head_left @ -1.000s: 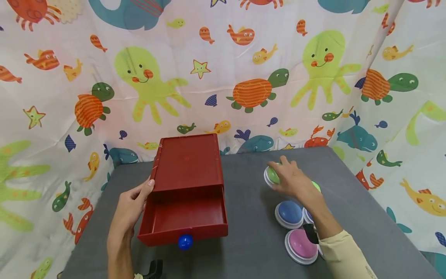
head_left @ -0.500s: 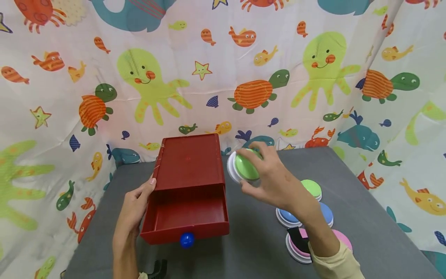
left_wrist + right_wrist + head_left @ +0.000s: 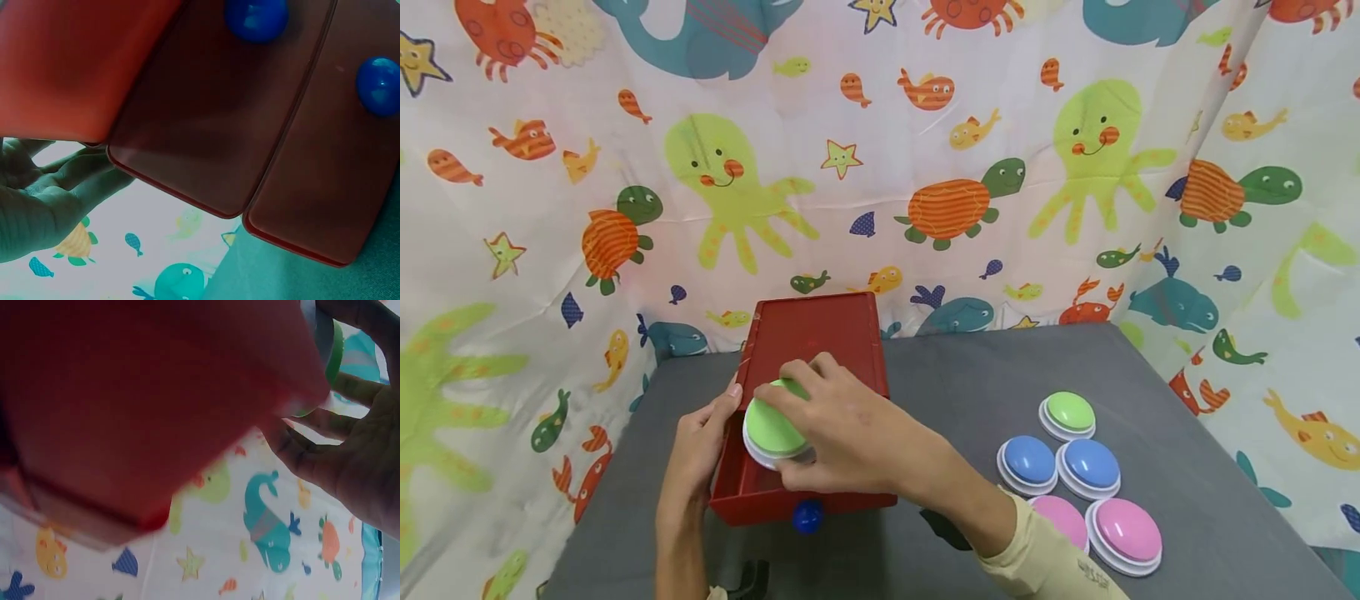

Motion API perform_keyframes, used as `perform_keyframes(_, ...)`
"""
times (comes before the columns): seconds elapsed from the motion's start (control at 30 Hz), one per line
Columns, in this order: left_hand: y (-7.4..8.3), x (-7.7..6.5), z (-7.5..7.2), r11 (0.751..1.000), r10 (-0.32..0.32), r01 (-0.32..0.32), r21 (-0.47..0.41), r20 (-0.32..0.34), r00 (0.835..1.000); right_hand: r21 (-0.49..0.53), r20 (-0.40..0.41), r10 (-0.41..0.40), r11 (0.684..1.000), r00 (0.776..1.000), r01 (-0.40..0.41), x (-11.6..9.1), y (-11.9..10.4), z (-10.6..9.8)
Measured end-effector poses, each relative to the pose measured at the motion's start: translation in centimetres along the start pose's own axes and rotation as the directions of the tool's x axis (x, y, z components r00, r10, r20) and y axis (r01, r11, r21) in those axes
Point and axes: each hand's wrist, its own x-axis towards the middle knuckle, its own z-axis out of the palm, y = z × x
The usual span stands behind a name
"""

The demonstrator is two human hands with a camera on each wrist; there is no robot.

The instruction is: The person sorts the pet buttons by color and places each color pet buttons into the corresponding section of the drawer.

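A red drawer cabinet (image 3: 816,329) stands on the grey table, its top drawer (image 3: 850,503) pulled out by its blue knob (image 3: 807,517) side. My left hand (image 3: 695,446) rests on the cabinet's left side, thumb at the top edge; the left wrist view shows its fingers extended against the red plastic. Over the open drawer, my right hand (image 3: 857,425) grips a green-domed push button (image 3: 772,425) with a white base, tilted. The right wrist view shows the button's green rim (image 3: 337,353) beside the fingers, partly hidden by the blurred red drawer.
To the right on the table sit another green button (image 3: 1070,411), two blue buttons (image 3: 1092,463) and two pink buttons (image 3: 1127,531). My right sleeve overlaps one pink button. Lower drawer fronts with blue knobs (image 3: 382,86) show in the left wrist view. A sea-animal curtain (image 3: 865,108) hangs behind.
My right hand has lifted the green button from the table's right side and carried it left, over the open drawer. The left hand stays at the cabinet's side.
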Motion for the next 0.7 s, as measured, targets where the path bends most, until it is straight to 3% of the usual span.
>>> perform_keyframes(0.17,-0.1,0.2,-0.2,1.0,0.015,-0.015,0.014,-0.019,1.0,-0.074,0.065,-0.004,0.997,0.998,0.009,1.6,-1.3,1.4)
perform_keyframes(0.3,-0.1,0.1,-0.2,1.0,0.02,-0.02,-0.012,-0.024,1.0,-0.159,0.072,0.01,0.987,0.997,0.002,2.0,-2.2,2.3)
perform_keyframes(0.5,-0.3,0.2,-0.2,1.0,0.022,-0.022,-0.019,-0.009,1.0,-0.153,0.067,0.112,0.983,0.992,-0.1,2.0,-3.1,2.5)
perform_keyframes(0.6,-0.3,0.3,-0.1,1.0,0.02,-0.02,0.002,-0.012,1.0,-0.102,0.131,0.194,0.978,0.972,-0.181,2.4,-3.3,2.7)
perform_keyframes(0.7,-0.3,0.3,0.0,1.0,0.017,-0.016,0.025,-0.014,1.0,-0.048,0.219,0.271,0.962,0.937,-0.267,3.0,-3.3,2.9)
